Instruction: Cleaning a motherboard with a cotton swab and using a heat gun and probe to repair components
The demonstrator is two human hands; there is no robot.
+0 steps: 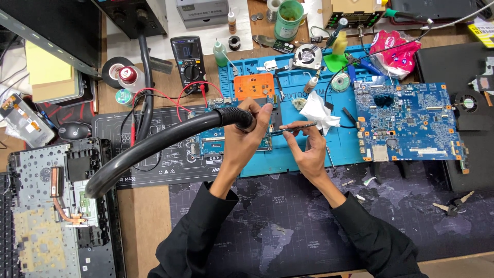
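Note:
My left hand (246, 138) grips the end of a thick black corrugated hose (154, 144) that curves in from the left and up to the back. My right hand (307, 149) pinches a thin dark tool (293, 128), like tweezers, that points left toward the hose's mouth. Both hands hover over a small blue circuit board (211, 140) that lies on the blue repair mat (288, 154). A crumpled white tissue (318, 112) lies just behind my right hand.
A large blue motherboard (411, 121) lies at the right. A multimeter (188, 59) with red and black leads stands behind. An orange pad (254, 85), a small fan (309, 55), a green cup (288, 19), a tape roll (116, 69) and an opened laptop chassis (51, 206) surround the work area.

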